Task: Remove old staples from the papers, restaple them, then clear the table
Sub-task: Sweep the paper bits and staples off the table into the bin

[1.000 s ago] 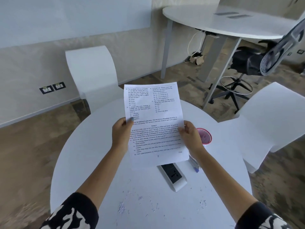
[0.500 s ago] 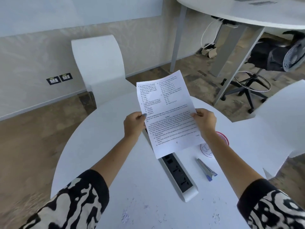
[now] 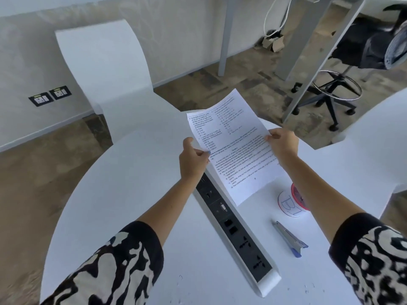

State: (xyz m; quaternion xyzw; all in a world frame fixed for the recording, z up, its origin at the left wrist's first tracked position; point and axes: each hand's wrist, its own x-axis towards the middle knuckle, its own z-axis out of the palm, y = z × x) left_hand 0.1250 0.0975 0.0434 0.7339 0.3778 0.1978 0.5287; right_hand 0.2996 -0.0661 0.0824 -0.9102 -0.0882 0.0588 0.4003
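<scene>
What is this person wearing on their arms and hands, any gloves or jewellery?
No gloves: the left hand and right hand are bare, and no ring, watch or bracelet shows. The forearms are bare too. Both sleeves, the left sleeve and right sleeve, end before the forearm, in a black-and-white abstract blotchy print, each finished with a plain black band at the cuff.

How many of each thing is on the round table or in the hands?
Printed papers, held by left hand and right hand: 1 bundle
Stapler: 1
Red-rimmed cup: 1
Power socket strip: 1
Total: 4
</scene>
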